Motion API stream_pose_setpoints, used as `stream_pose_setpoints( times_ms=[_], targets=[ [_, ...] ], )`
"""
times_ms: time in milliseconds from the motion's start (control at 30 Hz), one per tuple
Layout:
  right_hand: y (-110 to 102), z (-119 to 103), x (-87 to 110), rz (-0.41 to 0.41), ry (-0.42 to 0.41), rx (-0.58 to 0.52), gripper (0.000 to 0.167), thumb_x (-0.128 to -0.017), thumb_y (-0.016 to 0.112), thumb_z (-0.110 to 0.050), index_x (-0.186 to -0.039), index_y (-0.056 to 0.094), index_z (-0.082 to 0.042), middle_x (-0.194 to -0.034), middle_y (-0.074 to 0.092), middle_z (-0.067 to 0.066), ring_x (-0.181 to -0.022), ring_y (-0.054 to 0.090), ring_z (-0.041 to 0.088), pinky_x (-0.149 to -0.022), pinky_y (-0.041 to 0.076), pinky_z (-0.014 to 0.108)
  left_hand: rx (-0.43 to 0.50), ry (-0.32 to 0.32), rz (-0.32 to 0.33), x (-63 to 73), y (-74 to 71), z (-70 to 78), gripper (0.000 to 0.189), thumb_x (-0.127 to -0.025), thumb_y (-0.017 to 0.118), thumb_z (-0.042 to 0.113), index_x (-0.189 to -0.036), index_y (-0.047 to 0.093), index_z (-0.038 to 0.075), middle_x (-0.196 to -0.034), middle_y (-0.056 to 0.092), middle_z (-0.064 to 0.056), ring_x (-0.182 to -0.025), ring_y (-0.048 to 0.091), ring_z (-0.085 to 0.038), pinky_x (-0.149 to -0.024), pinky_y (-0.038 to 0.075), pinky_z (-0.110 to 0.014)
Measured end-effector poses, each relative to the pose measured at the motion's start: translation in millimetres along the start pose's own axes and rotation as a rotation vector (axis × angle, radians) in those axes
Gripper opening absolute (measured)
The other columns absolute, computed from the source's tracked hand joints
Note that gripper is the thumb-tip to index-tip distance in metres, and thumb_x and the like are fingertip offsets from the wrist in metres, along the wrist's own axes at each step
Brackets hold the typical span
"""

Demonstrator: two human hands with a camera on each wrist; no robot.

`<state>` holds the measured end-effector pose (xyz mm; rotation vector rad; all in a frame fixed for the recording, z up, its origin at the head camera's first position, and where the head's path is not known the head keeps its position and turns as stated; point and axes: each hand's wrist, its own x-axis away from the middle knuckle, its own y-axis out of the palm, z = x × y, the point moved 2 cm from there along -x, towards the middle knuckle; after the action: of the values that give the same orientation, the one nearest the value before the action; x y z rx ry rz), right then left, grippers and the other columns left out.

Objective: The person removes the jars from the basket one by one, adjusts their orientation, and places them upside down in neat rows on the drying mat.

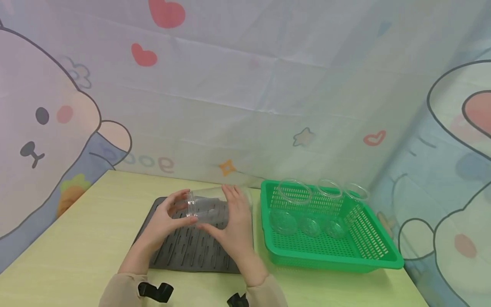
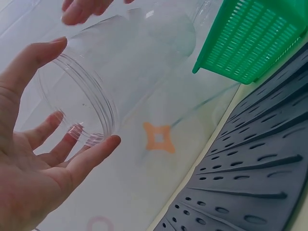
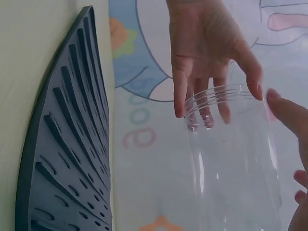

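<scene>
A clear see-through jar [image 1: 209, 207] with a threaded mouth lies sideways in the air over the dark grey ridged mat [image 1: 192, 260]. My left hand [image 1: 163, 224] grips it by the threaded rim, thumb on one side and fingers curled under the other, as the left wrist view shows. Around the jar's body is my right hand [image 1: 237, 230], its fingers over the far side and its thumb near the mouth. The right wrist view shows the jar [image 3: 231, 168] with its mouth towards the left palm; nothing shows inside it.
To the right of the mat stands a green perforated basket [image 1: 314, 258]. Three clear jars, such as the left one [image 1: 293, 202], stand in it, mouths up and above its rim. A printed cloth [image 1: 245, 85] hangs behind the pale yellow table [image 1: 69, 256].
</scene>
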<state>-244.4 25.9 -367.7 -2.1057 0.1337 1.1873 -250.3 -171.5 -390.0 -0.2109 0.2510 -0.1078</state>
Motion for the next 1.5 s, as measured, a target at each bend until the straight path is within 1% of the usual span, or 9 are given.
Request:
stream_pose_setpoints(
  times_ms=[167,367,467,600,800,933,1033,1233,1500],
  targets=[
    [-4,9,0.8,0.146,0.152,-0.242,0.095,-0.069,0.09,-0.02,-0.146,0.038,-0.001,-0.147,0.043,0.02,-0.14,0.034,0.042,-0.11,0.033,0.064,0.043,0.003,0.038,-0.6,-3.4,1.2,0.08,-0.088,0.072,0.013,-0.154,0.026,0.01,-0.157,0.026,-0.018,-0.141,0.032,-0.041,-0.107,0.039,-0.064],
    [-5,16,3.3,0.222,0.411,-0.551,0.101,-0.077,0.083,-0.036,-0.155,0.024,-0.013,-0.16,0.024,0.013,-0.148,0.019,0.038,-0.115,0.019,0.069,0.114,0.008,0.083,-1.2,-1.1,4.6,0.081,-0.088,0.071,0.009,-0.154,0.024,0.01,-0.158,0.024,-0.014,-0.142,0.031,-0.035,-0.11,0.035,-0.061],
    [-4,20,3.2,0.237,0.483,-0.644,0.108,-0.076,0.082,-0.043,-0.157,0.015,-0.017,-0.163,0.014,0.011,-0.149,0.012,0.038,-0.118,0.016,0.066,0.134,0.01,0.121,-1.1,1.8,6.0,0.081,-0.088,0.07,0.006,-0.154,0.025,0.011,-0.156,0.027,-0.01,-0.138,0.035,-0.027,-0.106,0.041,-0.047],
    [0,24,2.6,0.241,0.542,-0.82,0.114,-0.079,0.082,-0.034,-0.158,0.001,-0.012,-0.164,0.003,0.012,-0.151,0.005,0.036,-0.121,0.014,0.059,0.161,0.012,0.157,-0.7,5.1,7.1,0.079,-0.089,0.068,0.004,-0.154,0.026,0.013,-0.153,0.029,-0.006,-0.135,0.036,-0.02,-0.096,0.045,-0.024],
    [8,26,5.0,0.197,0.662,-1.101,0.114,-0.084,0.078,-0.028,-0.156,-0.009,-0.008,-0.163,0.003,0.018,-0.15,0.011,0.038,-0.12,0.023,0.056,0.226,0.051,0.123,-0.8,9.5,7.1,0.074,-0.091,0.063,0.003,-0.154,0.024,0.013,-0.154,0.023,-0.007,-0.142,0.03,-0.03,-0.1,0.041,-0.03],
    [13,26,7.1,0.174,0.753,-1.25,0.101,-0.087,0.069,-0.02,-0.155,-0.004,-0.003,-0.16,0.01,0.023,-0.147,0.02,0.042,-0.117,0.033,0.051,0.256,0.071,0.1,-1.3,12.3,7.2,0.074,-0.091,0.062,0.002,-0.153,0.023,0.01,-0.151,0.022,-0.007,-0.144,0.026,-0.034,-0.095,0.046,-0.017],
    [16,23,8.0,0.162,0.794,-1.335,0.095,-0.086,0.064,-0.018,-0.154,-0.001,-0.001,-0.159,0.014,0.026,-0.146,0.023,0.043,-0.115,0.036,0.052,0.266,0.083,0.088,-2.0,14.5,7.7,0.074,-0.091,0.061,0.002,-0.153,0.022,0.008,-0.149,0.023,-0.006,-0.142,0.026,-0.034,-0.09,0.047,-0.012],
    [23,18,9.5,0.113,0.812,-1.459,0.099,-0.087,0.068,-0.027,-0.155,0.0,-0.001,-0.159,0.015,0.026,-0.148,0.019,0.042,-0.117,0.03,0.057,0.244,0.096,0.066,-3.3,17.9,6.8,0.076,-0.09,0.063,0.002,-0.153,0.022,0.007,-0.154,0.021,-0.012,-0.142,0.026,-0.039,-0.089,0.048,-0.014],
    [27,16,13.3,0.115,0.814,-1.477,0.09,-0.091,0.065,-0.026,-0.155,0.006,-0.004,-0.159,0.02,0.024,-0.146,0.028,0.039,-0.115,0.034,0.054,0.223,0.103,0.036,-3.2,20.2,6.5,0.08,-0.089,0.065,0.002,-0.154,0.019,0.004,-0.159,0.017,-0.017,-0.144,0.026,-0.042,-0.089,0.049,-0.016]
  ],
)
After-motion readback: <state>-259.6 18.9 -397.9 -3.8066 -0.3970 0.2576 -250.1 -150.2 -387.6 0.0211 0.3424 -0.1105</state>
